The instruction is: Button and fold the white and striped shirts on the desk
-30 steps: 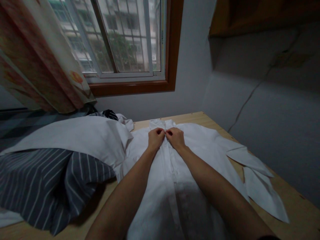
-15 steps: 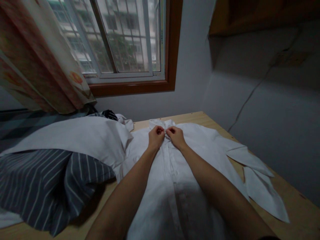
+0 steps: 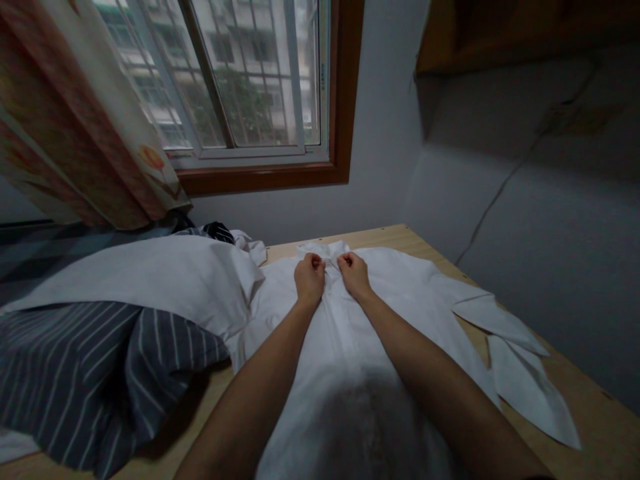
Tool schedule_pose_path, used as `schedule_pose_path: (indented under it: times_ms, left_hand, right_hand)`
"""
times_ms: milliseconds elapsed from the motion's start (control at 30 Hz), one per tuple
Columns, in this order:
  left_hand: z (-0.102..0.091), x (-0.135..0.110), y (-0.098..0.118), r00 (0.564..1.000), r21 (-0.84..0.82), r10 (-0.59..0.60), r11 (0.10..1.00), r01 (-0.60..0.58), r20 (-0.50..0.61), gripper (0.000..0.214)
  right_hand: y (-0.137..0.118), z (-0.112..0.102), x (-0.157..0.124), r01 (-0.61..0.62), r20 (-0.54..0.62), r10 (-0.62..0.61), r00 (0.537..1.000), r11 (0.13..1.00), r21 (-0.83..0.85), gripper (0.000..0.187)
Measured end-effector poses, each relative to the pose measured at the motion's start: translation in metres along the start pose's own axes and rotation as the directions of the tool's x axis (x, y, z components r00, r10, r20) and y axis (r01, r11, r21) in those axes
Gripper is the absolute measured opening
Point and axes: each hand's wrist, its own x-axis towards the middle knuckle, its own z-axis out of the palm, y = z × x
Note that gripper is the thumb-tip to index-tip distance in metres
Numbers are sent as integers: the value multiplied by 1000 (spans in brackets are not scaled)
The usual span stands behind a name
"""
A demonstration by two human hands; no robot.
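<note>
A white shirt (image 3: 345, 347) lies spread on the wooden table, collar at the far end and front placket running toward me. Just below the collar (image 3: 323, 249), my left hand (image 3: 310, 277) pinches the fabric on the left of the placket. My right hand (image 3: 354, 273) pinches the cloth on the other side, a short gap from the left. Both sets of fingertips grip the shirt; any button between them is too small to make out. One sleeve (image 3: 530, 393) lies folded at the right.
A grey striped garment (image 3: 100, 373) and white cloth (image 3: 150, 267) are heaped on the left. The wooden table (image 3: 385, 235) meets the wall at the back and right. A curtain (image 3: 95, 133) hangs by the window (image 3: 240, 80); a shelf (image 3: 480, 47) juts out at upper right.
My hands have moved slightly apart, drawing the cloth below the collar between them. The open gap lower in the placket now looks closed and flatter.
</note>
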Motion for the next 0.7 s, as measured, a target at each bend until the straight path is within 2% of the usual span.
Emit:
schedule_pose_path:
  times_ms: [67, 167, 267, 400, 500, 567, 633, 700]
  left_hand:
    - [-2, 0, 1, 1000, 116, 11, 993, -13, 16, 24]
    - [-6, -3, 4, 984, 279, 89, 952, -129, 151, 33]
    - [-8, -7, 5, 956, 441, 74, 875, -199, 284, 37]
    - [-6, -11, 2, 941, 531, -7, 827, -184, 338, 49]
    - [-7, -8, -2, 940, 501, -26, 851, -158, 341, 55]
    - [-11, 1, -6, 954, 402, -38, 912, -88, 296, 56]
    - [-16, 17, -12, 977, 294, -102, 955, 43, 189, 54]
    - [-22, 39, -20, 982, 206, -170, 967, 150, 86, 52]
  right_hand:
    - [1, -5, -1, 43, -62, -54, 997, 985, -165, 19]
    - [2, -12, -3, 129, 42, -122, 992, 917, -376, 31]
    - [2, -15, -7, 118, 160, -39, 986, 846, -520, 34]
    - [2, -17, -13, 59, 147, 37, 988, 797, -601, 29]
    - [3, -21, -11, 19, 90, 42, 995, 809, -588, 26]
    - [6, -26, 1, -71, 21, 98, 995, 837, -542, 25]
    - [11, -32, 23, -174, -57, 165, 985, 894, -414, 26]
    - [16, -35, 49, -202, -85, 188, 978, 959, -199, 20]
